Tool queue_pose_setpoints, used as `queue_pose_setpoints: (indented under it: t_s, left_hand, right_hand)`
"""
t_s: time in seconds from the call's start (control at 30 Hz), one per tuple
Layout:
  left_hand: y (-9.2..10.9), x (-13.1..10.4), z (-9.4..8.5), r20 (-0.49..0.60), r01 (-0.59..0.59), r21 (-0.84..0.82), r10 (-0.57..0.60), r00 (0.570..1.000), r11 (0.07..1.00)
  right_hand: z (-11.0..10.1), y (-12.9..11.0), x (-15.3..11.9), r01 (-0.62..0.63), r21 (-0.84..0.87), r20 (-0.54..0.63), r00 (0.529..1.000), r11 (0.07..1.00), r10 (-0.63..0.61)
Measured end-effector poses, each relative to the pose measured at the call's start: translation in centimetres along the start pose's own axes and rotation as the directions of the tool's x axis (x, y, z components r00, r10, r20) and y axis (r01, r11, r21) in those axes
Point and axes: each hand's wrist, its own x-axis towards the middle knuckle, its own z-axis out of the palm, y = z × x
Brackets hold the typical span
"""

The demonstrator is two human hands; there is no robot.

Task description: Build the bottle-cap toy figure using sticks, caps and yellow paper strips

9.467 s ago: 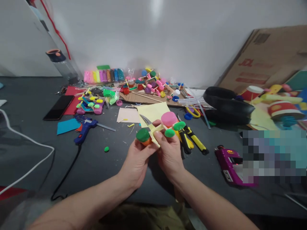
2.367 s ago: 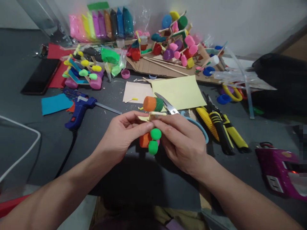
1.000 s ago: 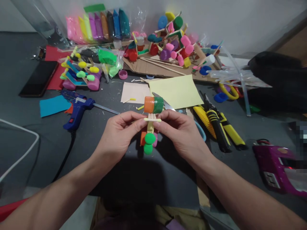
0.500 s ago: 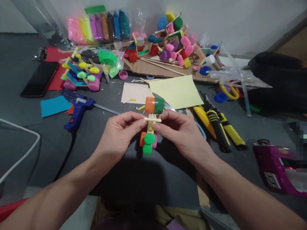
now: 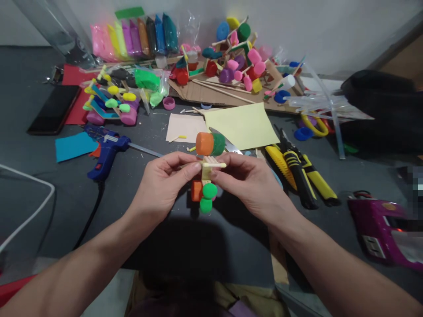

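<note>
Between both hands, above the dark table, is a small toy vehicle (image 5: 207,173) made of wooden sticks and bottle caps. Orange and green caps (image 5: 210,144) sit at its far end, another orange cap (image 5: 197,191) at the near end, and two round green pieces (image 5: 208,198) at the front. A pale stick with yellow tips lies across its body. My left hand (image 5: 170,178) pinches the toy's left side between thumb and fingers. From the right, my right hand (image 5: 241,176) grips it the same way. The fingertips behind the toy are partly hidden.
Left lie a blue glue gun (image 5: 109,149), a phone (image 5: 54,109) and another toy car (image 5: 112,103). Behind are a yellow sheet (image 5: 243,125), scissors blades (image 5: 233,143) and cardboard (image 5: 211,94) bearing toys. Pliers (image 5: 299,180) and a purple power box (image 5: 383,229) are right.
The toy has turned slightly in my fingers: its far caps shift left and the near green pieces shift right. Both hands keep their hold in nearly the same place.
</note>
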Motion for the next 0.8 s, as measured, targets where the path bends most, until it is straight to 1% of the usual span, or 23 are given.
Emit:
queue_pose_setpoints:
  t_s: [0.1,0.2,0.27,0.5,0.6,0.7,0.8]
  left_hand:
    - [0.12,0.10,0.24,0.026,0.076,-0.062,-0.075,0.997,0.995]
    - [0.20,0.15,0.45,0.047,0.119,-0.105,-0.115,0.992,0.987]
    - [0.18,0.14,0.48,0.049,0.131,-0.107,-0.126,0.991,0.986]
    - [0.18,0.18,0.38,0.077,0.197,-0.103,-0.190,0.979,0.975]
    - [0.31,0.22,0.40,0.094,0.211,-0.106,-0.202,0.975,0.972]
    - [0.34,0.19,0.38,0.104,0.213,-0.109,-0.202,0.974,0.971]
    - [0.29,0.09,0.32,0.114,0.173,-0.091,-0.162,0.980,0.981]
  right_hand:
    - [0.05,0.03,0.05,-0.009,0.041,0.000,1.000,0.999,0.009]
    - [0.12,0.00,0.09,-0.010,0.098,0.006,1.000,0.995,0.009]
    - [0.12,-0.03,0.11,-0.012,0.126,0.017,1.000,0.992,0.010]
    - [-0.20,-0.14,0.37,-0.076,0.202,0.076,0.995,0.976,0.062]
    - [-0.29,-0.14,0.44,-0.085,0.198,0.095,0.993,0.977,0.067]
    - [-0.33,-0.26,0.47,-0.103,0.150,0.100,0.991,0.983,0.089]
    - [-0.39,-0.43,0.52,-0.125,0.106,0.095,0.989,0.987,0.115]
